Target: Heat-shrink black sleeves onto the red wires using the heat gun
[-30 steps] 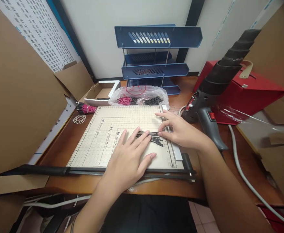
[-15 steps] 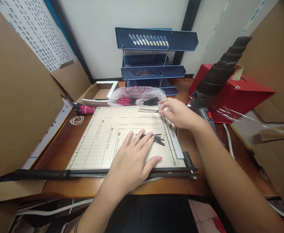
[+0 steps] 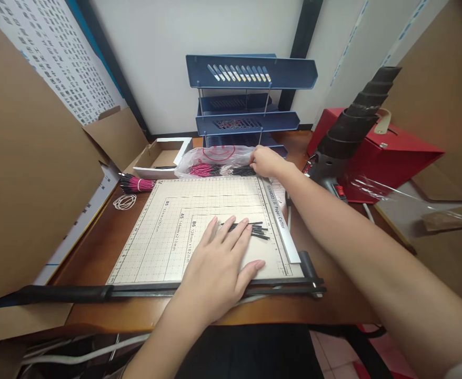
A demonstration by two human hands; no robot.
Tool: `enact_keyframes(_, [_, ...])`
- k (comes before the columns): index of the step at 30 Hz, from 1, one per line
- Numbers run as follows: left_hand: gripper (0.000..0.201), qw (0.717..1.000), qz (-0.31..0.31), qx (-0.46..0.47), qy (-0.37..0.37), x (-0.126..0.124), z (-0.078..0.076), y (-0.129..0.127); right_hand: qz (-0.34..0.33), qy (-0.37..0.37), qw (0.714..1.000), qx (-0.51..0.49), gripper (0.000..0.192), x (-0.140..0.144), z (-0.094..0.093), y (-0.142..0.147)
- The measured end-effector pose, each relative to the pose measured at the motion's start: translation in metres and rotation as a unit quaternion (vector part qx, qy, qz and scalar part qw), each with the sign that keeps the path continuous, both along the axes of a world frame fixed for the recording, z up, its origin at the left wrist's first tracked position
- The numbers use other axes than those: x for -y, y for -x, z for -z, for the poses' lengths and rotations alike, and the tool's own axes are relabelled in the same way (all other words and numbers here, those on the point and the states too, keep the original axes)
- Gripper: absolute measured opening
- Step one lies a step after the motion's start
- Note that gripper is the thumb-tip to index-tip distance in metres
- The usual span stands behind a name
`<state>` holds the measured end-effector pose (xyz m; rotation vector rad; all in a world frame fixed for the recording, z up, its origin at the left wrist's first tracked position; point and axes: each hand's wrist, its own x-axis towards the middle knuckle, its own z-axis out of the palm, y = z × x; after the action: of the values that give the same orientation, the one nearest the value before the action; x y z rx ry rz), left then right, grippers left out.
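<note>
left hand (image 3: 215, 268): flat, fingers spread, pinning one small pile of black wires (image 3: 250, 229) on the paper cutter (image 3: 160, 237)
right hand (image 3: 265, 160): moved off the cutter to the plastic bag (image 3: 219, 158) of wires, grip unclear

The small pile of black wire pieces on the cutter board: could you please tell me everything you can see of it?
The pile of black wire pieces is a loose handful of short, thin black strands, lying flat and roughly parallel, pointing left to right on the paper cutter's gridded board, near its right ruler edge. The left hand rests flat on the board, its fingertips on the pile's left ends. The right ends fan out slightly.
</note>
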<state>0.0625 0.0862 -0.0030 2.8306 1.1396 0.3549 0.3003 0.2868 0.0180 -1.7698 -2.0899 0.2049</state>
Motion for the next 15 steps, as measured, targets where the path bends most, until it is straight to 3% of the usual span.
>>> enact_keyframes(4, [0.071,1.0,-0.008,-0.011,-0.015,0.006,0.001,-0.01,-0.032,-0.056,0.997,-0.031,0.02,0.047,-0.016,0.012])
enact_keyframes(8, [0.08,0.999,-0.033,-0.005,-0.025,0.011,0.005,-0.024,-0.079,-0.058,0.994,-0.053,0.021,0.126,-0.027,0.016])
enact_keyframes(11, [0.08,0.999,-0.04,0.003,-0.032,0.012,0.007,-0.029,-0.08,-0.06,0.992,-0.071,0.025,0.181,-0.014,0.015])
enact_keyframes(15, [0.079,0.999,-0.027,0.011,-0.039,0.012,0.009,-0.03,0.015,0.0,0.995,-0.101,0.036,0.219,0.02,0.02])
